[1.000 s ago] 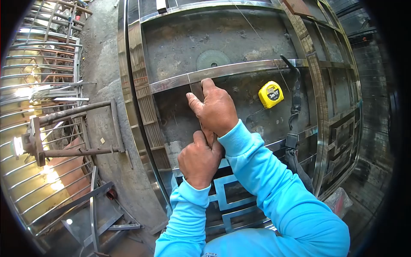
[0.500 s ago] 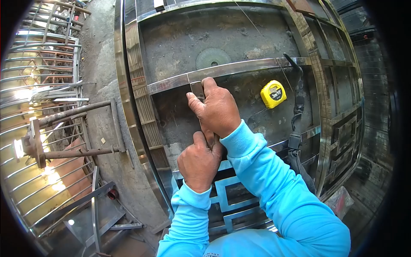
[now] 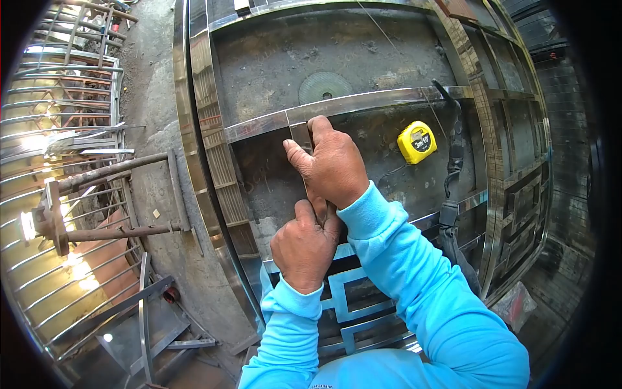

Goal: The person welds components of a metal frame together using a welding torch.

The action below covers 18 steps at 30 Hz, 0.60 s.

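A shiny narrow metal bar runs down from the polished crossbar of a large metal frame, and its upper end meets that crossbar. My right hand is closed around the bar just below the crossbar, thumb to the left of it. Lower down, my left hand grips the same bar, touching or nearly touching my right hand. Most of the bar is hidden by my fingers. To the right of my hands, a yellow tape measure lies inside the frame on the dark surface.
A round abrasive disc lies beyond the crossbar. A black cable or strap crosses the frame on the right. Blue-edged square patterning sits below my hands. Metal grilles and a steel stand occupy the left side.
The frame, tape measure and hands all appear slightly farther right, as the view has shifted a little. Both hands keep the same grip on the bar.
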Motion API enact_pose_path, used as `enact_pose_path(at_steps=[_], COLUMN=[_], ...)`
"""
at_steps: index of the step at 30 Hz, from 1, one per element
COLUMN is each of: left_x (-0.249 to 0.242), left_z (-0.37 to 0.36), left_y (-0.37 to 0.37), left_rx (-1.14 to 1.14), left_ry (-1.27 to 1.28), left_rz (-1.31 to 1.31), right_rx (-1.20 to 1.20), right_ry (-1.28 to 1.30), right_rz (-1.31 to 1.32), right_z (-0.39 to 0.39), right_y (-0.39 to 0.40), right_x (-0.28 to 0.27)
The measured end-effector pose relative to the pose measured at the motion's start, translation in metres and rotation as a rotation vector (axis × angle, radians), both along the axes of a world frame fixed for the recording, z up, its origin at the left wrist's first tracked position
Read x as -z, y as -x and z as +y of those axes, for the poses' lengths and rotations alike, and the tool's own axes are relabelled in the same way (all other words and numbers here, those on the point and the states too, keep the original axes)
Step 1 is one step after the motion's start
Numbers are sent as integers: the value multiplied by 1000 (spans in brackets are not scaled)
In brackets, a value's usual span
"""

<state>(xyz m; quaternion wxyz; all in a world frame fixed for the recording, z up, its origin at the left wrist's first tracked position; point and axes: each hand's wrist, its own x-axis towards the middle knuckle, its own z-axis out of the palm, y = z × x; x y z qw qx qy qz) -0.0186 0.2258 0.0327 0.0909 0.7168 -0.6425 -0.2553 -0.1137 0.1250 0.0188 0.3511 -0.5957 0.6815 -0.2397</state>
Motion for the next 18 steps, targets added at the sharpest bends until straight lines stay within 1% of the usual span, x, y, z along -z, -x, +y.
enact_pose_path(at_steps=[4,7,10,13,18], left_x=[-3,-3,-3,-2,-2], left_z=[-1,0,0,0,0], left_y=[0,-1,-1,-2,-2], left_rx=[5,11,-1,-6,-6], left_ry=[-12,-6,-19,-32,-29], left_rz=[4,8,50,63,67], right_rx=[13,80,20,-31,-29], right_ry=[48,159,314,289,250], right_rz=[8,-28,-64,28,27], right_z=[2,12,14,16,15], right_y=[0,-7,-7,-5,-5], right_x=[2,-1,4,4,0])
